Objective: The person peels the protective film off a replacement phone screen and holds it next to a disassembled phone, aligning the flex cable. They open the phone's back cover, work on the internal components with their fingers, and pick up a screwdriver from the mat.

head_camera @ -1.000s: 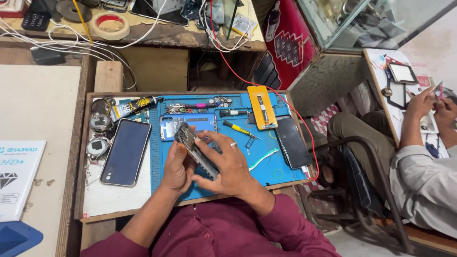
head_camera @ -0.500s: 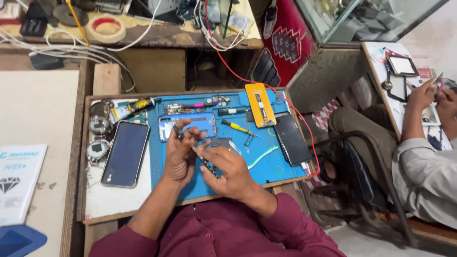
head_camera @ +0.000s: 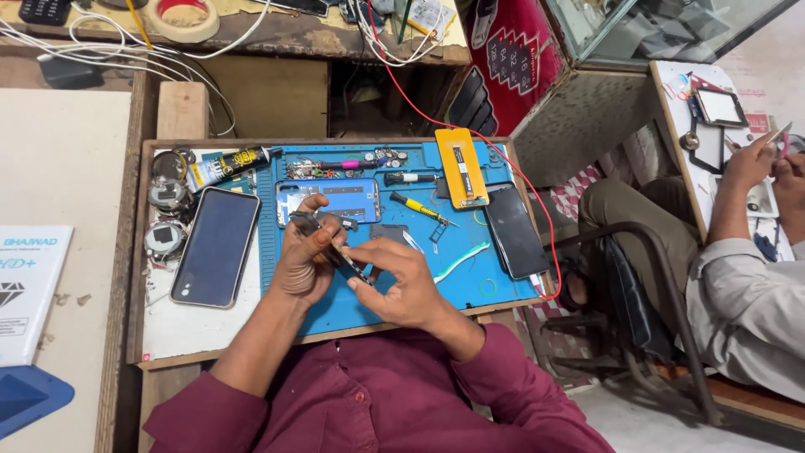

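Observation:
Over the blue work mat, both my hands hold a long dark phone part edge-on between them. My left hand grips its upper end. My right hand pinches its lower end with thumb and forefinger. Just behind my hands lies an opened blue phone frame. A yellow-handled screwdriver rests on the mat to the right of it. A dark phone lies face up to the left of my left hand.
A yellow and black battery and a black phone lie on the mat's right side, crossed by a red wire. Tape rolls and a glue tube sit at the tray's left. Another person sits at the right.
The part has turned from lying flatter in my hands to edge-on, and my right hand has slid down to pinch its lower end. The view has shifted slightly.

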{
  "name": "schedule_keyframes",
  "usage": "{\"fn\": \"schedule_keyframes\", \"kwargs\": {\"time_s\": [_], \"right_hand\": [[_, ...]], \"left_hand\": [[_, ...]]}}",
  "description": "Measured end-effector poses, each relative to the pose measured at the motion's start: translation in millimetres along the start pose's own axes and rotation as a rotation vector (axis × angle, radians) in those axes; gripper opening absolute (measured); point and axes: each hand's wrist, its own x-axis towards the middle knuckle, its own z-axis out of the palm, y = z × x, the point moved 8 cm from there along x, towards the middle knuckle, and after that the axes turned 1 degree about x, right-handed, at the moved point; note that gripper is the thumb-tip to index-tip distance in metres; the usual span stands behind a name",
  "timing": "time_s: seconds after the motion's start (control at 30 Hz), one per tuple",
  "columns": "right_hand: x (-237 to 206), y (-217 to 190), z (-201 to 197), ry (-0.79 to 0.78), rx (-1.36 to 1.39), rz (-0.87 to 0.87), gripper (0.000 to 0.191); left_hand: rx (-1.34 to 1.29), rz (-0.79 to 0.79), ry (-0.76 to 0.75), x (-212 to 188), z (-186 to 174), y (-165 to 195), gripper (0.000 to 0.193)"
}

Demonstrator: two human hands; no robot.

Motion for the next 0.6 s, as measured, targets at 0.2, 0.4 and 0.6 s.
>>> {"fn": "schedule_keyframes", "kwargs": {"time_s": [0.2,0.4,0.6], "right_hand": [[4.8,-2.4,0.0,-0.026,0.026,-0.061,0.039],[21.6,9.8,-3.1,0.004,0.070,0.061,0.020],[33.4,9.9,-0.9,-0.054,0.133,0.124,0.016]], "left_hand": [[-0.019,0.033,0.020,-1.3,-1.9,2.1,0.048],[0.013,0.067,0.030,1.2,3.2,8.5,0.041],[-0.036,0.103,-0.021,-3.8,21.0,21.7,0.042]]}}
